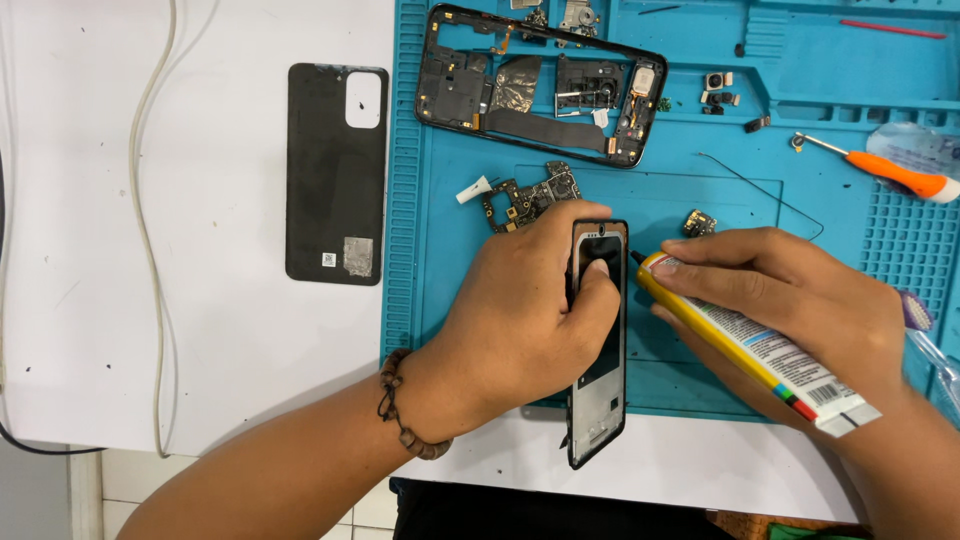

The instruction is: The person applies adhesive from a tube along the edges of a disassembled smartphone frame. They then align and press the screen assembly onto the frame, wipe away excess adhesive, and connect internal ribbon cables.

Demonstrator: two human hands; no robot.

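At lower centre a phone frame (598,345) is pinned flat by the left hand (520,320), a yellow glue tube (745,345) is clasped in the right hand (790,290) with nozzle at its edge, gluing seemingly underway; mid-frame housing (540,85), circuit board (530,195), back cover (336,172) lie unassembled beyond.

White table (200,380) carries a blue mat (700,200) at right, a black back cover (335,170) flat beside the mat's left edge, and a white cable (145,220) running down the left side.
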